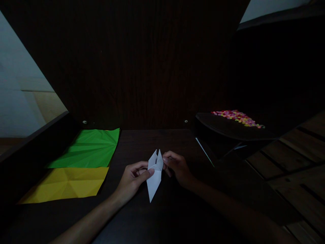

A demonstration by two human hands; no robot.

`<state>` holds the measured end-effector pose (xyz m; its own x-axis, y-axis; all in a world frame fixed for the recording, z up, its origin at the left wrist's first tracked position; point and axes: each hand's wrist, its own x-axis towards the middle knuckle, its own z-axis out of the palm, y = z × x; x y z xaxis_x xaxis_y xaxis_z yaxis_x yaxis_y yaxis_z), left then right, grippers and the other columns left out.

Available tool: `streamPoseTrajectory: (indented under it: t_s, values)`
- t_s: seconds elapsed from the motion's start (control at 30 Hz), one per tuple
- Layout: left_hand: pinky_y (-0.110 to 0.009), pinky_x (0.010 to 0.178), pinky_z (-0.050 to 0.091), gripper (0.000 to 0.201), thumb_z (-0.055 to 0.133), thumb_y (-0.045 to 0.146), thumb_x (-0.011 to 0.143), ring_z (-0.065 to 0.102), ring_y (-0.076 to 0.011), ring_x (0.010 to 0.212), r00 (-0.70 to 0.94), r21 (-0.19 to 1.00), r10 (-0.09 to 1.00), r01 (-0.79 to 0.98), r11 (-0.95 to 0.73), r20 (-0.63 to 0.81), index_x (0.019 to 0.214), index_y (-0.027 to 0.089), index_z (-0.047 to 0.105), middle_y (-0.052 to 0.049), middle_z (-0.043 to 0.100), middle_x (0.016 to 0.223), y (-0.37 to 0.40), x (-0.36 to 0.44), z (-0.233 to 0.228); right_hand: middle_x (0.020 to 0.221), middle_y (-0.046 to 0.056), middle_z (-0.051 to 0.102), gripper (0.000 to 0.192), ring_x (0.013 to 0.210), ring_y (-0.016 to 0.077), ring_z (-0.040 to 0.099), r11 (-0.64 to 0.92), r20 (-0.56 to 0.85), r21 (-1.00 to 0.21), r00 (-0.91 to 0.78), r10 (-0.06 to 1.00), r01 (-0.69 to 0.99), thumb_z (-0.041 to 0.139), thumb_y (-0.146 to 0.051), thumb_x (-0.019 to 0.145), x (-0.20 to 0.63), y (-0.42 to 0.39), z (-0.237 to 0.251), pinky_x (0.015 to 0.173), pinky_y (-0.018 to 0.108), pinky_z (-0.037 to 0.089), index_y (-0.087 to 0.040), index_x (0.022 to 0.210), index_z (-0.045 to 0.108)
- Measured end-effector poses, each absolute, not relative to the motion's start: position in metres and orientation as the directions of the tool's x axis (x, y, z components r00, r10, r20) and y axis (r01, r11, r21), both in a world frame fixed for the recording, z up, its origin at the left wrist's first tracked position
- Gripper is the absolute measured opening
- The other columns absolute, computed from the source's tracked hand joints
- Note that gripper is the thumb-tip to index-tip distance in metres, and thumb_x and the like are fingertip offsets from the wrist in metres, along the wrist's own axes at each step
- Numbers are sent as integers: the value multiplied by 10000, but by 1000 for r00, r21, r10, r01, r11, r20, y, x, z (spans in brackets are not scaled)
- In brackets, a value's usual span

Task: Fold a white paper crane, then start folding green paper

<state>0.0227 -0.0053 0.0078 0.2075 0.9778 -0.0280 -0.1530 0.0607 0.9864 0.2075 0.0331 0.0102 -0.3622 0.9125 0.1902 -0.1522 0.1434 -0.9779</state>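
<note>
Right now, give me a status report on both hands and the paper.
Left hand and right hand both pinching the white folded paper above the dark table. Green sheet and yellow sheet lie left, apart.

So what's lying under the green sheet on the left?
The green sheet overlaps the far edge of a creased yellow sheet, both flat on the dark table. How far the yellow runs beneath it, and whether anything else lies there, is covered.

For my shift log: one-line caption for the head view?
Both hands, left hand and right hand, pinch a folded white paper beside creased green and yellow sheets.
</note>
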Motion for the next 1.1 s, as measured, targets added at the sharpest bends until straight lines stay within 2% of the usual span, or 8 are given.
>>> streamPoseTrajectory:
  t_s: [0.27,0.57,0.7,0.87,1.1]
  values:
    - [-227,609,449,253,757,363,745,606,-143,658,232,984,972,-163,68,-29,870,144,744,-41,722,776,-7,23,9,597,-30,601,241,364,51,444,155,190,-981,-394,899,-120,595,-405,859,208,31,10,356,176,313,-172,799,594]
    - [-207,527,387,291,760,404,741,533,-113,571,244,983,968,-156,94,-54,813,123,734,-22,659,671,-6,24,7,579,-18,633,229,362,58,449,163,187,-982,-431,883,-91,588,-397,859,207,30,13,359,180,320,-173,813,586]
    - [-215,542,390,291,748,409,753,538,-122,590,244,989,969,-129,74,-40,822,127,740,-31,669,696,-6,24,8,586,-19,634,179,371,61,452,178,189,-982,-424,886,-67,599,-353,841,207,29,12,365,182,335,-174,843,592]
    - [-224,545,397,318,728,431,765,547,-130,595,262,993,965,-108,47,-18,864,130,753,-47,693,734,-5,23,8,591,-32,616,116,403,66,468,260,243,-966,-395,886,-12,623,-281,806,207,26,12,392,186,364,-181,862,605]
    - [-218,494,365,331,722,449,754,500,-116,520,242,999,970,-41,21,-10,796,121,722,-7,627,604,-5,22,6,629,-22,606,82,519,98,525,431,372,-897,-360,856,97,649,-248,781,210,26,13,486,217,411,-199,845,639]
